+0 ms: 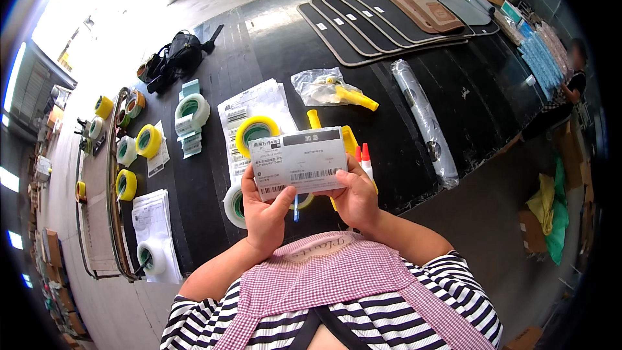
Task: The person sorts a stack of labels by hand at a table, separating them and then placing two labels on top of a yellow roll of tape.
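Observation:
Both my hands hold a white printed shipping label point(304, 163) in front of me above the black table. My left hand point(269, 220) grips its lower left corner, thumb on top. My right hand point(355, 199) pinches its lower right edge. Behind the label a yellow tape roll point(242, 137) rests on printed sheets point(275, 98). A pale tape roll point(230, 207) lies beside my left hand, and a blue pen point(296, 212) shows below the label. Red-capped bottles or markers point(366, 159) stand by my right hand, near partly hidden yellow things.
Farther off are a plastic bag point(314, 84) with a yellow-handled tool point(358, 98), a plastic-wrapped roll point(424, 120), overlapping dark mats point(356, 29) and a black bag point(183, 52). Tape rolls point(149, 141) and papers point(154, 217) lie left. Another person point(573, 87) stands at the right edge.

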### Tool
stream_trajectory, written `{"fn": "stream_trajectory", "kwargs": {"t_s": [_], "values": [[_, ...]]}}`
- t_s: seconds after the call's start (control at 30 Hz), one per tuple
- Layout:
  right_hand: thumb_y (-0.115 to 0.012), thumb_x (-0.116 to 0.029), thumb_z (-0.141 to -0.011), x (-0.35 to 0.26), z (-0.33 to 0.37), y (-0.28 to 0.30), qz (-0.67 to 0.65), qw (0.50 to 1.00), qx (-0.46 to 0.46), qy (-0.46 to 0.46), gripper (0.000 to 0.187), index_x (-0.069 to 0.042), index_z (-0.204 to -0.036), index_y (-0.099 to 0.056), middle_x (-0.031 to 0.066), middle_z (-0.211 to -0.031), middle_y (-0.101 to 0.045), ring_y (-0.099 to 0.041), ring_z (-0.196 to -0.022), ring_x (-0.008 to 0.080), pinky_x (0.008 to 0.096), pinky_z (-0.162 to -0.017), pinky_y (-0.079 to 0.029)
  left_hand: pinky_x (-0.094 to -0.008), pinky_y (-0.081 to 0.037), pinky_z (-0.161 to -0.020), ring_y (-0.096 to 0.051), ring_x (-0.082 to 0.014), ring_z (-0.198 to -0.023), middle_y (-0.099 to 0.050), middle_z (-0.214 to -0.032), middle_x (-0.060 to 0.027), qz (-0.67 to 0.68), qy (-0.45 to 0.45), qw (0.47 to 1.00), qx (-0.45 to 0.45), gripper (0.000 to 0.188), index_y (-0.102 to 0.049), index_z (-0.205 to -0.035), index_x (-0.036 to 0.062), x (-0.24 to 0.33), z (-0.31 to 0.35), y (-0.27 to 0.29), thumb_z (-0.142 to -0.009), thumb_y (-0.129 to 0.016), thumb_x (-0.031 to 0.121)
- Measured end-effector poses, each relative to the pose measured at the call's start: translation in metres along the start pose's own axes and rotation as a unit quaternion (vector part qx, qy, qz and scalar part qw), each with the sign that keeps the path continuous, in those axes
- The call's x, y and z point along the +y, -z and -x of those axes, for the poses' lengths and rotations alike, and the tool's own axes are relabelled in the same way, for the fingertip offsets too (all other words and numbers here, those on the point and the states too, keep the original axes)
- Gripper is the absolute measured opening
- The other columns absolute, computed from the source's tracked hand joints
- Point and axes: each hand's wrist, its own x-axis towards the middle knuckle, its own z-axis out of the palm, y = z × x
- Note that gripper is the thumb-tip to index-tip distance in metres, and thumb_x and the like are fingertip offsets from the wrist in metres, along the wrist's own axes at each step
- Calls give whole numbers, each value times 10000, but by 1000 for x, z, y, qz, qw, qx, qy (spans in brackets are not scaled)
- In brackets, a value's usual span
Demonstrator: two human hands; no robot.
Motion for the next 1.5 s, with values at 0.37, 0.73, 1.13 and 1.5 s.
{"fn": "stream_trajectory", "kwargs": {"t_s": [0.37,0.73,1.13,1.5], "values": [[-343,-449,-1036,1,-13,1,-36,999,-5,20,448,-76,-1192,-534,96,-1195,-618,-585,-1110,205,376,-972,-444,-339,-488,-980,-552,-200,-1160,-499,-1278,-104,3,12,1000,6,709,-253,-1427,73,0,-3,6,-846,-626,-89],[-626,-148,-932,13,-32,4,11,999,-12,34,240,-76,-1128,-509,77,-1112,-625,-603,-1061,164,348,-963,-473,-337,-503,-963,-563,-203,-1145,-495,-1273,-115,-4,8,1000,22,700,-251,-1426,66,-1,-9,17,-847,-612,-93],[-601,-55,-898,20,-48,-8,10,999,45,-18,286,-77,-1180,-561,88,-1128,-640,-609,-1065,197,378,-985,-467,-331,-491,-980,-563,-197,-1145,-503,-1270,-116,20,-3,1000,24,685,-259,-1411,59,-12,-21,32,-848,-617,-96],[-542,-12,-861,25,-52,2,-61,997,54,-11,353,-115,-1195,-590,84,-1154,-654,-630,-1086,237,413,-987,-482,-354,-491,-998,-556,-212,-1174,-506,-1281,-113,40,-12,998,44,712,-282,-1394,78,-11,-30,34,-822,-649,-132]]}}
